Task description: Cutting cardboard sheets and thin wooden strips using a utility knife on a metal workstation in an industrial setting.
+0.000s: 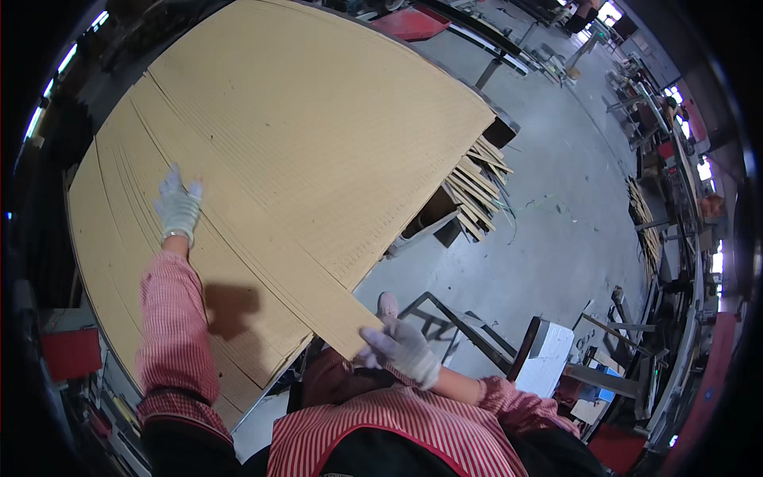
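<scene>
Now the left hand (180, 208) lies spread on wide cardboard (318, 119), the right hand (409, 350) pinching a near strip (334, 318), with slats (474, 189) and grey floor (564, 246) right.

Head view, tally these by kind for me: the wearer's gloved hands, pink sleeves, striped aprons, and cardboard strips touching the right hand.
Gloved hands: 2 (left hand, right hand)
Pink sleeves: 2
Striped apron: 1
Cardboard strip: 1
Total: 6
</scene>
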Tool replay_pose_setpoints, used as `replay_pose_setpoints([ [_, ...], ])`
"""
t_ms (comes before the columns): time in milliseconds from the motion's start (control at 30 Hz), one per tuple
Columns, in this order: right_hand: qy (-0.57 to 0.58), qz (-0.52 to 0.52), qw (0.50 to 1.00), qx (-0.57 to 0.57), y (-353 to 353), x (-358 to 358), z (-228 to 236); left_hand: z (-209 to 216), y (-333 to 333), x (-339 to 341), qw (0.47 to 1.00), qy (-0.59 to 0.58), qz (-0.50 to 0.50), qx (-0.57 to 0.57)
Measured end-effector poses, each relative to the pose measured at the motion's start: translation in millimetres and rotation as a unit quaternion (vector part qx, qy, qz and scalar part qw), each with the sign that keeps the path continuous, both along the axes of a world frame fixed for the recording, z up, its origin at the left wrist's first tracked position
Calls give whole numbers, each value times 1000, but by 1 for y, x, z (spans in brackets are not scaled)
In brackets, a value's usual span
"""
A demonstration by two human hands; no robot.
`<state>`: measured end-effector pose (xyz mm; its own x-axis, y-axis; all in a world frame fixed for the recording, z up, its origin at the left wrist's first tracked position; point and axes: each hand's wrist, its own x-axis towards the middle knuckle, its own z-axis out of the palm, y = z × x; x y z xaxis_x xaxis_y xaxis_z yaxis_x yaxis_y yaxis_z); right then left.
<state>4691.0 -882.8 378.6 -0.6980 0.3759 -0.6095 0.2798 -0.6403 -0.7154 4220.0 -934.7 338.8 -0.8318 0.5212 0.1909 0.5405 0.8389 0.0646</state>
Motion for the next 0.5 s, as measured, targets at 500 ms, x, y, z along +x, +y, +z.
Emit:
replay_pose_setpoints([
  [500,-34,32,975,217,20,-47,-3,17,-5,52,998,50,-26,-15],
])
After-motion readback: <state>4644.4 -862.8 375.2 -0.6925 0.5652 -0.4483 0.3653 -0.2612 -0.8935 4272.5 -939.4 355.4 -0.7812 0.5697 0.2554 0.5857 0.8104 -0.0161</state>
